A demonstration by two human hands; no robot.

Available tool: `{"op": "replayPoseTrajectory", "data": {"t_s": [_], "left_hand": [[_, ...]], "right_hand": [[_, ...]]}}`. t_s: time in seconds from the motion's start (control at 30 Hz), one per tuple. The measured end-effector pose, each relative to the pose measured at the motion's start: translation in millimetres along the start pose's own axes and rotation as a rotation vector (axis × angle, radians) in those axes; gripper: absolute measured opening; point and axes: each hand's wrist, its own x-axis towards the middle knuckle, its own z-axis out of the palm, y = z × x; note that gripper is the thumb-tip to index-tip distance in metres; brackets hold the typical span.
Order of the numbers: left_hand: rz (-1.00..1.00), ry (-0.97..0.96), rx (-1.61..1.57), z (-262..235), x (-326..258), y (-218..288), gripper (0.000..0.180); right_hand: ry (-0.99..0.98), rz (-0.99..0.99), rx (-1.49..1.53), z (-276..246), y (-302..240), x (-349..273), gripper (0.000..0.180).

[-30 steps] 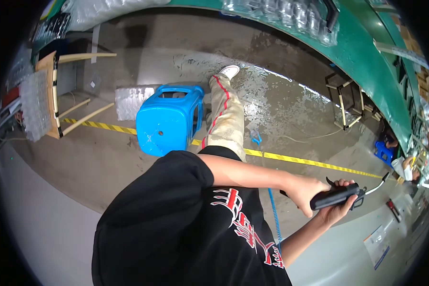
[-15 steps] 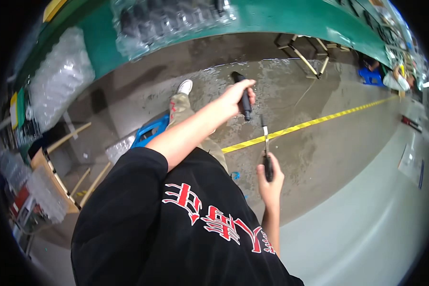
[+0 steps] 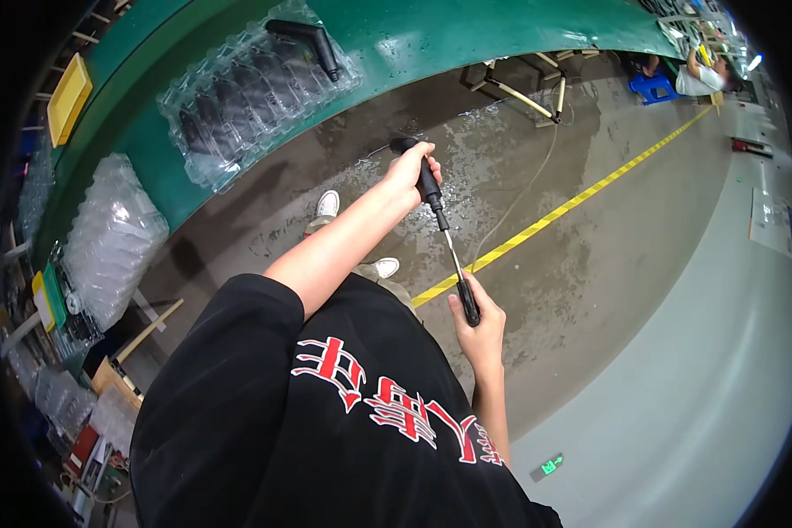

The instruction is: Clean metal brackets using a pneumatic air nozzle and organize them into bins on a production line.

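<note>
My left hand (image 3: 407, 176) is closed around a black tube-shaped part (image 3: 429, 188), held above the floor at the middle of the view. In my right hand (image 3: 482, 333), lower and to the right, is a hand tool (image 3: 467, 300) with a black handle and a thin metal shaft. The dark tip of that shaft meets the lower end of the black part, so the two lie nearly in one line. Whether the tip goes inside or only touches, I cannot tell. My left fingers hide the part's middle.
On the green bench (image 3: 396, 40) lies a clear plastic tray (image 3: 238, 106) of black parts, with an angled black piece (image 3: 308, 40) on top. More clear trays (image 3: 113, 238) stack at left. Yellow tape (image 3: 581, 195) crosses the wet floor. A person (image 3: 704, 77) sits far right near a blue stool (image 3: 651, 88).
The tool's tip and the black part were apart and now meet. Both hands have shifted slightly left in view. My view has turned, bringing more of the bench and tray into sight.
</note>
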Motion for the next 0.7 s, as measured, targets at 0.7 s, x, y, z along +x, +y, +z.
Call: {"op": "replayPoseTrajectory", "data": {"t_s": [0.7], "left_hand": [[0.13,0.153,0.404,-29,50,13,0.025]], "right_hand": [[0.181,0.239,-0.094,34,-29,18,0.033]]}}
